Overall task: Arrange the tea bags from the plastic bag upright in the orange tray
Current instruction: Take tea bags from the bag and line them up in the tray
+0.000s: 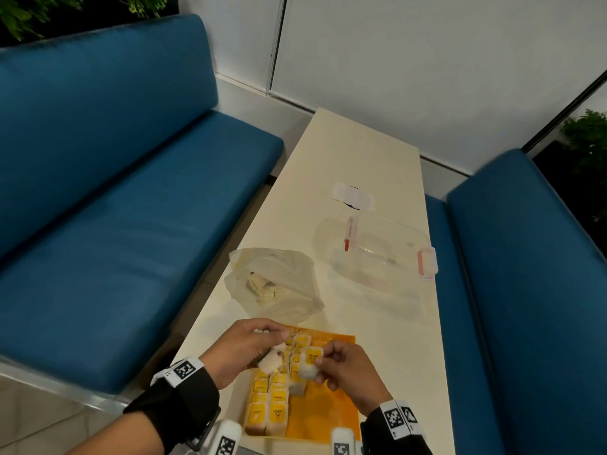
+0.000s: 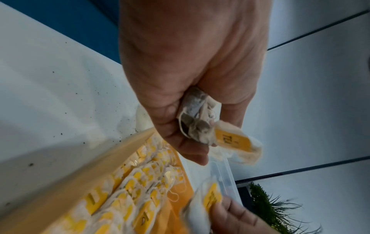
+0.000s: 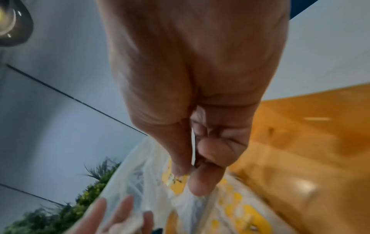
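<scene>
You are working right over the near end of the orange tray (image 1: 323, 412), where rows of tea bags (image 1: 269, 408) are already standing upright along its left side, while the right part is showing bare orange floor. Your right hand (image 1: 345, 369) is pinching one tea bag (image 1: 308, 364) between thumb and curled fingers, its yellow tag facing you, just above the rows. Your left hand (image 1: 244, 349) is curling around a small bunch of spare bags (image 2: 197, 120), knuckles up, just beside the right. To do this well, you are probably best lowering the held bag tag-up against the last standing one, so it is leaning on its neighbour and not toppling it. Farther along the table (image 1: 377, 159), the plastic bag (image 1: 272, 284) is lying open with more bags inside, and a clear container (image 1: 377, 254) is sitting beyond it.
</scene>
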### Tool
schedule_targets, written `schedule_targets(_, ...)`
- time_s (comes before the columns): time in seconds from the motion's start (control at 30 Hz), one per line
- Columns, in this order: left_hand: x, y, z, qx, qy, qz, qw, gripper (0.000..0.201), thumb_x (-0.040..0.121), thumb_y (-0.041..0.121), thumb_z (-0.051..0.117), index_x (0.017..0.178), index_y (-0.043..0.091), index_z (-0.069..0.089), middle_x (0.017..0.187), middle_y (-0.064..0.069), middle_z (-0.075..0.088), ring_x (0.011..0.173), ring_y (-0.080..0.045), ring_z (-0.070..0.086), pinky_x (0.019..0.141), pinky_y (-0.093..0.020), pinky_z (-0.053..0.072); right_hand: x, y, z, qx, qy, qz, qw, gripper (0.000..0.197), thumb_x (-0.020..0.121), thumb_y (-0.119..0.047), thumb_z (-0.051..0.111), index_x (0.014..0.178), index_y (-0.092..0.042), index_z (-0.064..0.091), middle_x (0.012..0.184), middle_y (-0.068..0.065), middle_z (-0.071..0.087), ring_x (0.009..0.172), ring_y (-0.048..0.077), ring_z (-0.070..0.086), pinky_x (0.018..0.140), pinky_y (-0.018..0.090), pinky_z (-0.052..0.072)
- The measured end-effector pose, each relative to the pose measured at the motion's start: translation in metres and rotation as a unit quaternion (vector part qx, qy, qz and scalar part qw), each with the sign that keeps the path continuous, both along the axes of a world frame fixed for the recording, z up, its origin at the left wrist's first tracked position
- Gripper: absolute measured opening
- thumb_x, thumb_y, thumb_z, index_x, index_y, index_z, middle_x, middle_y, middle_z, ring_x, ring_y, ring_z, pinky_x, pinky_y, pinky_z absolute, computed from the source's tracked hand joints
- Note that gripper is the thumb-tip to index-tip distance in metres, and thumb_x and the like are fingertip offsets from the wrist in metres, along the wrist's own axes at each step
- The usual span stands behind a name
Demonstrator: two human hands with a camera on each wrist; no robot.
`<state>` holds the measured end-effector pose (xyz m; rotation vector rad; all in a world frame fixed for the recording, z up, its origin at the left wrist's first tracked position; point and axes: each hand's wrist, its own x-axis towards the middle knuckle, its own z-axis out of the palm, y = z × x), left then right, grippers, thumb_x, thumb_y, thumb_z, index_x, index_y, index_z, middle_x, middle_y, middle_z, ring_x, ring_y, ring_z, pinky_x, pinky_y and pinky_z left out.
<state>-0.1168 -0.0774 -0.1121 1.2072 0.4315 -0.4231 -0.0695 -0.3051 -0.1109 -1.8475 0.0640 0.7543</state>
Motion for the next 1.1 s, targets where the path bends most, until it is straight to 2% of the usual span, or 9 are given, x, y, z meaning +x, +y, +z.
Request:
schedule_targets(0.17, -0.004, 0.0, -0.003, -0.025, 0.024, 0.031, 0.999, 0.019, 0.091, 0.024, 0.073, 0.105, 0.013, 0.079, 0.106, -0.007, 0.078, 0.096, -0.023, 0.073, 0.079, -0.033, 0.057, -0.02, -0.001, -0.022, -0.091, 0.065, 0.056, 0.992, 0.013, 0.091, 0.0, 0.064, 0.082, -0.008, 0.059, 0.056, 0.007, 0.063, 0.041, 0.011, 0.057, 0.039, 0.02, 0.037)
schedule_targets(0.33, -0.005, -0.001, -0.004, -0.022, 0.039, 0.037, 0.998, 0.019, 0.095, 0.022, 0.067, 0.108, 0.014, 0.078, 0.111, -0.006, 0.077, 0.1, -0.021, 0.071, 0.073, -0.029, 0.055, -0.024, 0.004, -0.036, -0.138, 0.077, 0.074, 0.985, 0.012, 0.091, -0.002, 0.063, 0.083, -0.01, 0.058, 0.061, 0.007, 0.065, 0.041, 0.008, 0.058, 0.038, 0.019, 0.039)
schedule_targets(0.5, -0.006, 0.0, -0.005, -0.015, 0.043, 0.038, 0.998, 0.019, 0.096, 0.022, 0.066, 0.106, 0.012, 0.079, 0.112, -0.007, 0.076, 0.101, -0.023, 0.07, 0.078, -0.033, 0.053, -0.025, 0.009, -0.05, -0.128, 0.057, 0.044, 0.989, 0.008, 0.091, -0.003, 0.063, 0.086, -0.007, 0.059, 0.058, 0.003, 0.066, 0.048, 0.012, 0.062, 0.042, 0.021, 0.042)
schedule_targets(0.7, -0.008, -0.002, -0.01, -0.009, 0.05, 0.037, 0.998, 0.022, 0.097, 0.023, 0.062, 0.105, 0.012, 0.079, 0.114, -0.004, 0.076, 0.109, -0.023, 0.068, 0.081, -0.034, 0.052, -0.025, 0.014, -0.061, -0.135, 0.041, 0.013, 0.99, 0.011, 0.092, -0.004, 0.062, 0.084, -0.009, 0.056, 0.064, 0.011, 0.069, 0.048, 0.017, 0.062, 0.045, 0.025, 0.047)
schedule_targets(0.9, -0.01, -0.002, -0.015, -0.003, 0.058, 0.038, 0.998, 0.023, 0.097, 0.024, 0.062, 0.102, 0.012, 0.08, 0.114, -0.004, 0.075, 0.114, -0.025, 0.065, 0.086, -0.036, 0.049, -0.023, 0.016, -0.066, -0.132, 0.029, -0.004, 0.991, 0.012, 0.09, -0.006, 0.064, 0.086, -0.01, 0.054, 0.062, 0.011, 0.068, 0.052, 0.021, 0.065, 0.051, 0.03, 0.053)
schedule_targets(1.1, -0.011, -0.003, -0.014, 0.014, 0.058, 0.036, 0.998, 0.022, 0.097, 0.026, 0.062, 0.101, 0.014, 0.08, 0.114, -0.001, 0.075, 0.117, -0.024, 0.064, 0.087, -0.036, 0.048, -0.024, 0.019, -0.067, -0.151, 0.016, -0.016, 0.988, 0.015, 0.089, -0.011, 0.067, 0.086, -0.011, 0.052, 0.065, 0.012, 0.067, 0.05, 0.018, 0.064, 0.051, 0.028, 0.054)
